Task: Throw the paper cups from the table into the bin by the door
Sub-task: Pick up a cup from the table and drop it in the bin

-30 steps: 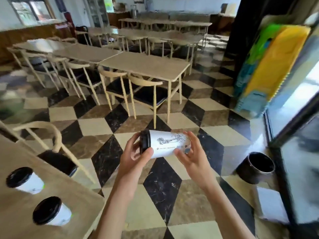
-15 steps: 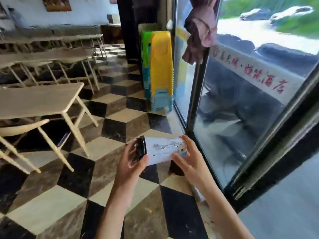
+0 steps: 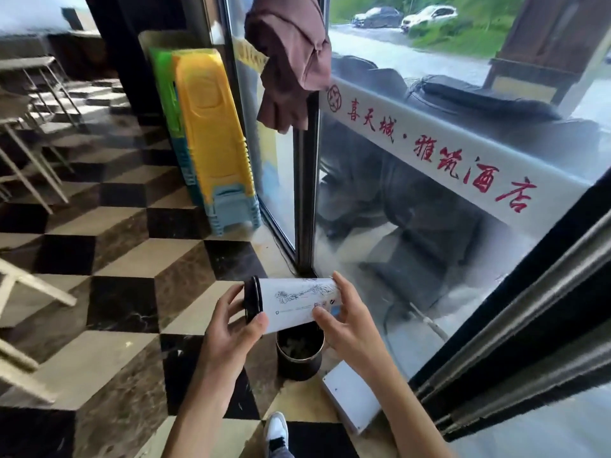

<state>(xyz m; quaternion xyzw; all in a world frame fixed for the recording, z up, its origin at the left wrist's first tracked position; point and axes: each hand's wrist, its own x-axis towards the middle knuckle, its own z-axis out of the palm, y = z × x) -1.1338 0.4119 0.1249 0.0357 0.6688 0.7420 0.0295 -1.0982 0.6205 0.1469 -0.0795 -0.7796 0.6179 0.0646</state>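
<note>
A white paper cup (image 3: 294,304) with a black lid and a line drawing lies sideways between my hands. My left hand (image 3: 231,328) grips the lid end and my right hand (image 3: 347,320) holds the base end. Directly beneath the cup a round black bin (image 3: 299,360) stands on the floor by the glass door; its mouth is partly hidden by the cup and my hands, and some rubbish shows inside.
A glass door (image 3: 429,209) with a dark frame post (image 3: 305,193) rises right of the bin. A white flat box (image 3: 352,399) lies by the bin. Stacked yellow and green plastic stools (image 3: 211,137) lean at the left. My shoe (image 3: 277,431) is below.
My view has swung right from the dining tables to the door and closed in on the bin. The cup stays held sideways in both hands, now right above the bin.
</note>
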